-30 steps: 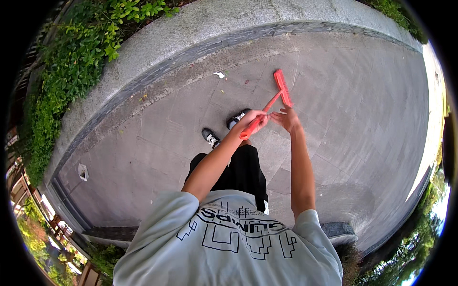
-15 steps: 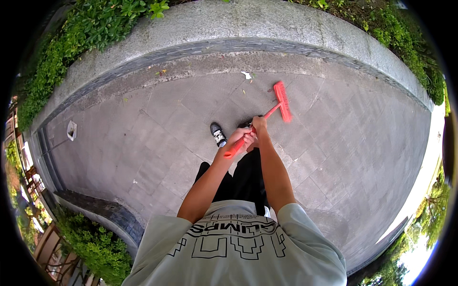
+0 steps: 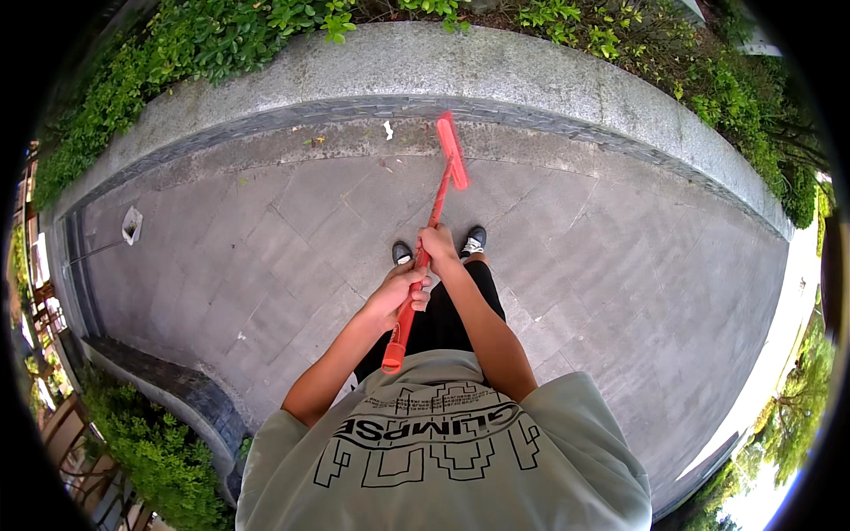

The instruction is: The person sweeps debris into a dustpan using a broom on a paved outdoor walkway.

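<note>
Both my hands grip the handle of a red broom [image 3: 436, 205]. My left hand [image 3: 404, 288] is wrapped round the handle near its top end, which points toward my shirt. Farther down the shaft, my right hand [image 3: 436, 245] is closed on it too. The red broom head [image 3: 452, 150] is ahead of me, close to the foot of the low wall; motion blurs it, and I cannot tell whether it touches the ground. Left of the head lies a crumpled white scrap [image 3: 388, 130], with a few small leaves [image 3: 316, 140] beyond it.
A curved stone wall [image 3: 390, 66] with green shrubs [image 3: 230, 40] behind it bounds the grey paving [image 3: 620, 265] ahead. A long-handled dustpan [image 3: 132, 226] stands at the far left. At the lower left, a curved ledge [image 3: 177, 385] borders another shrub bed.
The broom head has swung left and farther out toward the wall. Both hands have shifted left, and the handle's top end has come nearer my body. My right foot has moved out to the right.
</note>
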Demonstrator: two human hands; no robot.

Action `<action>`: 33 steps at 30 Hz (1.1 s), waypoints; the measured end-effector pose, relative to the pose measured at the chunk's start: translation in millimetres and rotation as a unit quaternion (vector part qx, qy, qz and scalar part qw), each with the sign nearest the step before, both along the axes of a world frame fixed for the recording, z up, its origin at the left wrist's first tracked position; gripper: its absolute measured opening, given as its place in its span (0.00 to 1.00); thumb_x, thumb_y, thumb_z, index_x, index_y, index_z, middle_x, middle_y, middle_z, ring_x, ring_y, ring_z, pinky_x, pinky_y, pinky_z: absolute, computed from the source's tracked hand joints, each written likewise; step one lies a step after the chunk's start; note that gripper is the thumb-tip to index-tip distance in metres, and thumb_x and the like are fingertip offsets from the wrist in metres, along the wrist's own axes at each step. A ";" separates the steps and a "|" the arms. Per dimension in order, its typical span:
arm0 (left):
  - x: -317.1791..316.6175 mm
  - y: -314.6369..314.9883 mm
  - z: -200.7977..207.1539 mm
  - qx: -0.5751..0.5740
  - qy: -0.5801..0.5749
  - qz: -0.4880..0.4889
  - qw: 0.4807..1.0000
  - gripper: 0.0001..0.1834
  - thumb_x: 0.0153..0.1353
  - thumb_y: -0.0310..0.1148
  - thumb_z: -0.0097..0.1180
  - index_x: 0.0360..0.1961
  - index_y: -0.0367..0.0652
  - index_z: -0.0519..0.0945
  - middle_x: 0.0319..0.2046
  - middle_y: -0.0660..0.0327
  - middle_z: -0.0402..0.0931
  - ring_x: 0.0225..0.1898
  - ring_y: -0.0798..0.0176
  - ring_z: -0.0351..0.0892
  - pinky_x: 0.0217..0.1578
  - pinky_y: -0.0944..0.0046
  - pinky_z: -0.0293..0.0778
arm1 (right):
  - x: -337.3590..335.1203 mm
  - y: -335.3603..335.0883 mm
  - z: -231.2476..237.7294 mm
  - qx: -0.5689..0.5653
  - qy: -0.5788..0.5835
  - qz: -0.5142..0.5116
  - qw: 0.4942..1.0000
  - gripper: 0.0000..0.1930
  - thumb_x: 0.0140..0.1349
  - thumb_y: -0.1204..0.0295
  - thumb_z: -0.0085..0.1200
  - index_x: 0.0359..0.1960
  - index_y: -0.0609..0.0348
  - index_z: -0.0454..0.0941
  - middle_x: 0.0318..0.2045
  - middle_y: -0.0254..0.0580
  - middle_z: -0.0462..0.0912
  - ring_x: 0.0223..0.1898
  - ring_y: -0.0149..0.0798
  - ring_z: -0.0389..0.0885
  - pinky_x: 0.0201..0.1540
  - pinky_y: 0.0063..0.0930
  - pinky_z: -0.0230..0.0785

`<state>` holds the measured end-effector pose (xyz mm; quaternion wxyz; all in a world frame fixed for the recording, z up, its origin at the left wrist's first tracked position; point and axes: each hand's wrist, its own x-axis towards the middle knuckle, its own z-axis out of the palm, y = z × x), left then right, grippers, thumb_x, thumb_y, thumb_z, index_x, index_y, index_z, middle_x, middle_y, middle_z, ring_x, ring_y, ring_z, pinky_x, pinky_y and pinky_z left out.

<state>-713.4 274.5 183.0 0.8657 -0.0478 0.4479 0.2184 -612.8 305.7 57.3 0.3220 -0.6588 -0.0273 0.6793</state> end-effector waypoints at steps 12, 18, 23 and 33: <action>303.1 96.0 -141.2 -0.070 -0.162 -0.129 0.976 0.09 0.61 0.33 0.40 0.27 0.40 0.63 0.18 0.68 0.60 0.13 0.80 0.57 0.13 0.80 0.57 | 342.4 50.5 -107.2 -0.045 -0.214 -0.026 0.975 0.07 0.44 0.79 0.39 0.14 0.69 0.68 0.11 0.46 0.69 0.11 0.40 0.69 0.14 0.32 0.61; 324.1 137.7 -177.8 -0.171 -0.142 -0.003 0.975 0.09 0.62 0.33 0.40 0.30 0.38 0.63 0.20 0.67 0.60 0.14 0.80 0.58 0.12 0.82 0.57 | 361.2 108.8 -172.9 -0.048 -0.282 0.150 0.946 0.11 0.44 0.73 0.43 0.13 0.70 0.73 0.13 0.51 0.75 0.17 0.42 0.76 0.21 0.34 0.68; 236.1 112.8 -143.4 -0.171 -0.165 0.107 0.965 0.07 0.61 0.32 0.41 0.37 0.40 0.63 0.24 0.67 0.62 0.15 0.80 0.57 0.11 0.83 0.54 | 255.5 101.0 -187.4 -0.016 -0.342 0.365 0.866 0.18 0.42 0.71 0.47 0.31 0.78 0.71 0.29 0.65 0.76 0.38 0.56 0.77 0.37 0.39 0.71; 177.0 86.2 -9.2 -0.131 0.009 0.098 0.987 0.07 0.62 0.32 0.40 0.41 0.50 0.64 0.22 0.68 0.59 0.14 0.80 0.52 0.09 0.82 0.49 | 158.4 73.2 -57.0 0.043 -0.058 0.293 0.954 0.09 0.44 0.76 0.42 0.23 0.71 0.71 0.15 0.54 0.75 0.20 0.47 0.78 0.22 0.35 0.69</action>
